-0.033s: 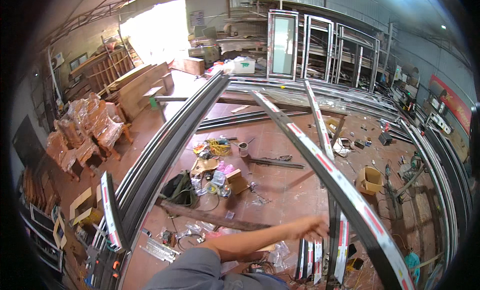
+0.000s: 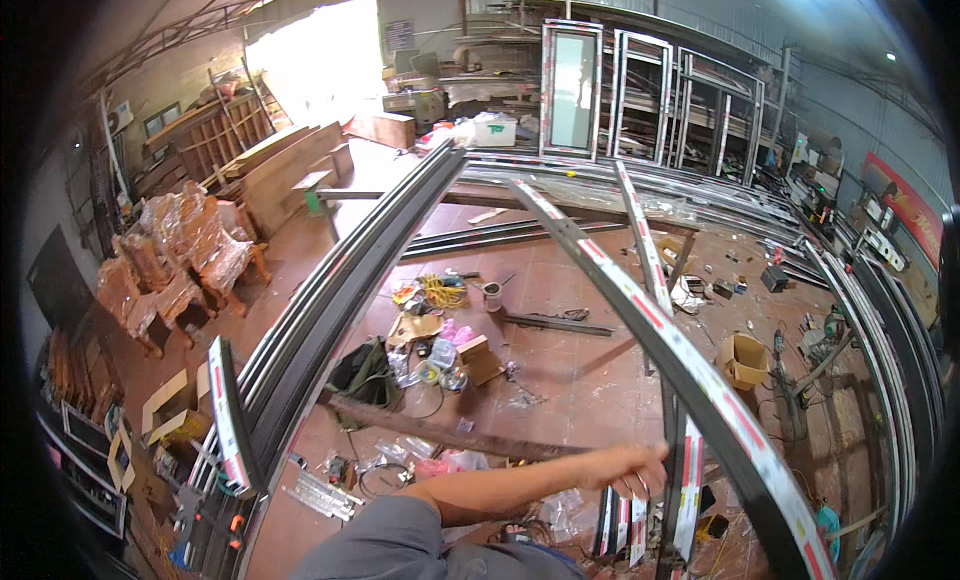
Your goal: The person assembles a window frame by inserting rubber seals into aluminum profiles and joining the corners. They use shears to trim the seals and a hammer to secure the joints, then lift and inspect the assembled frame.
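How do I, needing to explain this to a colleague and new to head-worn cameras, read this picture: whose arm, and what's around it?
No robot here: a person wears a wide fisheye camera on the head, looking down, which bends straight edges. The arm is the wearer's own; the left hand is curled close to a dark bar, but whether it grips anything I can't tell. The right hand isn't in view. A long taped bar slants across. On the reddish floor lie a cardboard box and yellow cord.

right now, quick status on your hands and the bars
Left hand loosely curled beside dark bar, contact unclear. Right hand out of view. Long striped bar slants past, right of the hand.
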Action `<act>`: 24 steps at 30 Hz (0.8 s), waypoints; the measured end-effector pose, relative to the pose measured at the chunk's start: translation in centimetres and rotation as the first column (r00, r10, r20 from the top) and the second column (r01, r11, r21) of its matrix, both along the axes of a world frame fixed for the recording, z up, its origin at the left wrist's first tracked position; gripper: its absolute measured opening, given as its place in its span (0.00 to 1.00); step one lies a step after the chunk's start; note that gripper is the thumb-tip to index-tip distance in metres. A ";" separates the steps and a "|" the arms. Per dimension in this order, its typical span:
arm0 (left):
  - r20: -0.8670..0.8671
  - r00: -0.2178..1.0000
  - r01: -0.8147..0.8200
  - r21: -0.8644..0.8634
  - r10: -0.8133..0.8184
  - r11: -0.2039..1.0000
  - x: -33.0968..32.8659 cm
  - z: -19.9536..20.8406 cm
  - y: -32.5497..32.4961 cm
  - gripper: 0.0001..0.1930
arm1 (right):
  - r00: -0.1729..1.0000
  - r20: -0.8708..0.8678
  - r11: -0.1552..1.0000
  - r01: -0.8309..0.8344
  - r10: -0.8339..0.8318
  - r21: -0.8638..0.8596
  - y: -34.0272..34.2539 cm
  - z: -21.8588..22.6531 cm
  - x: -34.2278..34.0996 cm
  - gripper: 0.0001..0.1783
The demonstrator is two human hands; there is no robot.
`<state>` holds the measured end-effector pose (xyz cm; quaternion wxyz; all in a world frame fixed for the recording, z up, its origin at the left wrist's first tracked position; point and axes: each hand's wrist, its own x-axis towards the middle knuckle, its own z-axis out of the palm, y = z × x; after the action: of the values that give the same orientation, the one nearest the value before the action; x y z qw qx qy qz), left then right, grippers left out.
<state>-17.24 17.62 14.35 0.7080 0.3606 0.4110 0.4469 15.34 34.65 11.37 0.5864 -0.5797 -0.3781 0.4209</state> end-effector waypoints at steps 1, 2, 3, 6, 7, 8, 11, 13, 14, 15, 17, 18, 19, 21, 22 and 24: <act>-0.011 0.997 0.076 0.021 -0.076 0.997 2.5 2.4 -2.5 0.37 | 1.000 0.011 1.000 -0.018 0.018 0.008 -0.9 -0.4 0.4 0.39; -0.032 0.990 0.138 0.039 -0.137 0.990 4.0 4.4 -5.3 0.36 | 0.998 0.002 0.998 -0.060 0.060 0.025 -1.8 -0.6 0.1 0.38; -0.034 0.993 0.115 0.098 -0.112 0.989 5.6 5.2 -7.3 0.36 | 0.994 0.001 0.993 -0.110 0.110 0.034 -2.9 -0.8 -0.3 0.38; -0.180 0.983 0.001 0.253 0.046 0.967 10.0 5.5 -10.3 0.39 | 0.961 -0.010 0.958 -0.276 0.278 0.073 -5.5 -1.6 -2.3 0.35; -0.199 0.970 -0.079 0.292 0.141 0.953 11.0 7.5 -11.4 0.40 | 0.940 -0.007 0.937 -0.341 0.342 0.082 -6.6 -1.8 -3.1 0.35; -0.148 0.963 -0.176 0.290 0.226 0.941 12.0 8.4 -12.2 0.41 | 0.913 -0.012 0.910 -0.404 0.407 0.092 -7.8 -1.6 -4.2 0.34; 0.014 0.897 -0.441 0.121 0.442 0.889 12.4 9.3 -14.4 0.44 | 0.759 -0.029 0.753 -0.640 0.651 0.154 -12.9 0.1 -10.8 0.32; 0.082 0.844 -0.531 -0.004 0.530 0.847 10.2 9.5 -15.6 0.43 | 0.623 0.006 0.596 -0.751 0.782 0.283 -16.7 2.2 -14.1 0.31; 0.130 0.789 -0.602 -0.028 0.600 0.798 9.3 10.2 -16.5 0.43 | 0.538 0.067 0.500 -0.817 0.840 0.289 -19.1 3.6 -15.8 0.33; 0.089 0.801 -0.597 0.032 0.593 0.802 7.7 10.3 -16.9 0.41 | 0.467 0.166 0.410 -0.866 0.869 0.287 -21.1 4.8 -16.5 0.34; 0.113 0.775 -0.632 0.127 0.622 0.764 7.3 12.4 -17.3 0.37 | 0.353 0.430 0.256 -0.929 0.831 0.267 -24.2 7.9 -16.6 0.38; 0.172 0.670 -0.733 0.001 0.722 0.680 6.6 13.0 -18.4 0.31 | 0.276 0.546 0.163 -0.955 0.791 0.248 -26.0 8.3 -17.6 0.41; 0.123 0.643 -0.763 0.016 0.756 0.646 4.8 12.4 -19.4 0.29 | 0.207 0.654 0.082 -0.973 0.728 0.217 -27.5 8.6 -18.6 0.43; 0.088 0.597 -0.801 0.023 0.797 0.598 1.0 11.0 -21.4 0.24 | 0.112 0.822 0.003 -0.991 0.559 0.133 -28.9 9.5 -18.7 0.47; 0.094 0.578 -0.815 0.009 0.811 0.580 -0.7 10.1 -22.3 0.22 | 0.071 0.866 0.005 -0.997 0.494 0.079 -28.8 9.4 -18.3 0.50; 0.074 0.607 -0.792 -0.021 0.791 0.610 -4.0 8.2 -26.4 0.20 | 0.012 0.867 0.008 -1.000 0.498 0.009 -28.6 8.4 -16.9 0.54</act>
<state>-21.26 -8.76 22.53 0.4506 0.1296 0.4979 0.7296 -1.55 6.09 19.82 0.1782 -0.0673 -0.9419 0.2766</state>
